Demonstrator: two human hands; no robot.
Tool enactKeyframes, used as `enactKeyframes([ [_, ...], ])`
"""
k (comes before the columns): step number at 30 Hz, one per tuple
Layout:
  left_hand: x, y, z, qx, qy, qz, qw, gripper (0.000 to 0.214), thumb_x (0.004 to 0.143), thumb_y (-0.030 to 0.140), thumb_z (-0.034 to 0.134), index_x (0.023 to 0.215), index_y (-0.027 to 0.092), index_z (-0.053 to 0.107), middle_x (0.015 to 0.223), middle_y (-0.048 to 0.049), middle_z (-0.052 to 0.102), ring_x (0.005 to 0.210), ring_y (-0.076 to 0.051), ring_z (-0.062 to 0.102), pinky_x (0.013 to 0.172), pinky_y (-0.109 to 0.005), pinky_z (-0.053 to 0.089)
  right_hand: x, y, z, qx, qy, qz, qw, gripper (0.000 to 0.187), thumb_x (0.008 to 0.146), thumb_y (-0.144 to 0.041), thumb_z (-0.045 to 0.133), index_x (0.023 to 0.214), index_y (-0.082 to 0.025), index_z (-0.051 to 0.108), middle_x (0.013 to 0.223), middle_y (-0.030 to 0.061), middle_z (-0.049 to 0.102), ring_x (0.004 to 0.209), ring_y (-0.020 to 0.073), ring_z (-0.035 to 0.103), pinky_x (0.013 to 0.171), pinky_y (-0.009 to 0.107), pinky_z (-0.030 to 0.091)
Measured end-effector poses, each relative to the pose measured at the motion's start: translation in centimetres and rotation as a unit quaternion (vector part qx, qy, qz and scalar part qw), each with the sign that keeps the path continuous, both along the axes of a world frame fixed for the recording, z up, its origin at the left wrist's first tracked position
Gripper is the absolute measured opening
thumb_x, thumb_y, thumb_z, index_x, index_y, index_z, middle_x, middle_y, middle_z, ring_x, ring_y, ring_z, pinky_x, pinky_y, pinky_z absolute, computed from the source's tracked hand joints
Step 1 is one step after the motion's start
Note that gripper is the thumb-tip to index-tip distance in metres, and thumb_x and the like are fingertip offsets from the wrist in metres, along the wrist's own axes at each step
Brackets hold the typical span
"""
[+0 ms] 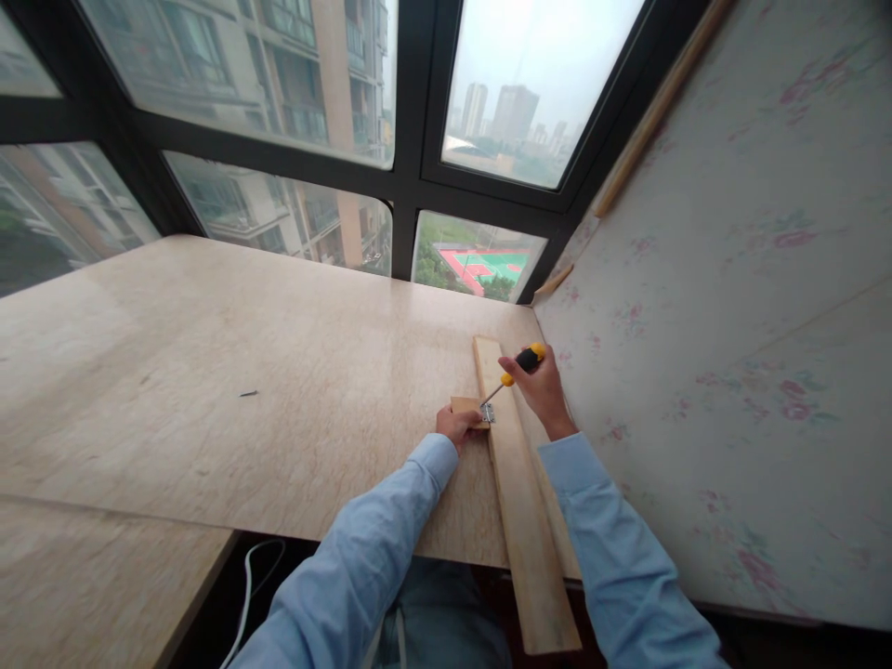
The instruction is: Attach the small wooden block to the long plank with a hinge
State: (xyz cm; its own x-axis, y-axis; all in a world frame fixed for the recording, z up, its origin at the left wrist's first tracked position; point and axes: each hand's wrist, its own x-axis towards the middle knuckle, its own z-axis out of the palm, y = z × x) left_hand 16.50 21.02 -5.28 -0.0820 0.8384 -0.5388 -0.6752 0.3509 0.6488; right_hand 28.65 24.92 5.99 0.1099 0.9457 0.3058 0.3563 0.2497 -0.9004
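A long pale wooden plank [519, 502] lies on the wooden table [229, 372] along its right side, its near end jutting past the table's edge. My right hand [544, 386] is closed round a screwdriver [519, 364] with a yellow and black handle, its tip down on a small metal hinge [488, 413] at the plank's left edge. My left hand [456, 426] is closed on a small wooden block [465, 405] next to that hinge, holding it against the plank. Both arms wear light blue sleeves.
A small dark screw [248, 394] lies alone on the table to the left. A flowered wall panel [731, 307] stands close on the right. Dark-framed windows [411, 121] rise behind the table. A white cable [247, 585] hangs below the table's near edge.
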Motion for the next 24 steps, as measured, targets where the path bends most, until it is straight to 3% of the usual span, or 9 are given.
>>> enactKeyframes([
  [4,0.0,0.0,-0.1,-0.001,-0.001,0.002,1.000,0.036,0.050,-0.001,0.072,0.083,0.008,0.061,0.078,-0.0091,0.070,0.067,-0.023,0.068,0.058,-0.034,0.059,0.4,-0.5,0.4,-0.055,0.215,0.180,0.958,0.045,0.067,-0.032,0.076,0.105,-0.026,0.054,0.112,0.0025,0.066,0.115,0.0212,0.060,0.099,0.043,0.048],
  [8,0.0,0.1,-0.2,0.002,-0.007,0.007,1.000,0.037,0.049,-0.002,0.071,0.083,0.007,0.061,0.078,-0.0096,0.070,0.066,-0.022,0.068,0.058,-0.035,0.059,1.2,-1.3,1.0,-0.061,0.226,0.250,0.939,0.044,0.068,-0.021,0.075,0.108,-0.027,0.058,0.126,0.0023,0.062,0.129,0.0218,0.050,0.106,0.045,0.044],
  [11,0.0,0.1,-0.2,0.002,-0.013,0.006,1.000,0.037,0.048,-0.002,0.072,0.083,0.007,0.062,0.079,-0.0104,0.070,0.067,-0.023,0.068,0.059,-0.035,0.059,1.2,-1.2,0.9,-0.056,0.176,0.212,0.960,0.041,0.067,-0.028,0.080,0.101,-0.023,0.058,0.115,0.0056,0.067,0.113,0.0237,0.061,0.097,0.046,0.050],
  [14,0.0,0.1,-0.1,-0.003,-0.008,0.002,1.000,0.035,0.049,-0.001,0.072,0.082,0.008,0.062,0.080,-0.0101,0.070,0.069,-0.024,0.068,0.059,-0.037,0.059,0.7,-0.5,0.5,0.006,0.075,0.059,0.995,0.052,0.057,-0.039,0.086,0.090,-0.022,0.049,0.088,0.0019,0.067,0.085,0.0219,0.067,0.084,0.045,0.056],
  [17,0.0,0.1,0.0,-0.005,-0.001,0.002,1.000,0.035,0.049,-0.002,0.071,0.082,0.008,0.062,0.080,-0.0099,0.070,0.069,-0.023,0.068,0.060,-0.037,0.059,0.1,0.1,0.1,0.059,0.007,-0.036,0.998,0.059,0.058,-0.046,0.084,0.095,-0.023,0.044,0.080,-0.0020,0.061,0.078,0.0193,0.065,0.083,0.042,0.055],
  [21,0.0,0.1,0.0,-0.008,0.001,0.001,1.000,0.035,0.050,-0.002,0.071,0.082,0.008,0.062,0.081,-0.0103,0.070,0.069,-0.023,0.068,0.061,-0.037,0.059,-0.3,0.3,-0.1,0.025,0.098,0.054,0.993,0.056,0.069,-0.045,0.076,0.110,-0.025,0.044,0.097,0.0022,0.064,0.095,0.0203,0.065,0.090,0.043,0.053],
  [24,0.0,0.1,0.1,-0.014,0.003,-0.002,1.000,0.033,0.051,-0.002,0.071,0.081,0.008,0.062,0.080,-0.0100,0.069,0.068,-0.023,0.068,0.061,-0.037,0.059,-0.1,-0.2,0.1,-0.017,0.206,0.141,0.968,0.050,0.070,-0.035,0.074,0.111,-0.028,0.047,0.117,0.0030,0.063,0.116,0.0212,0.059,0.100,0.046,0.048],
])
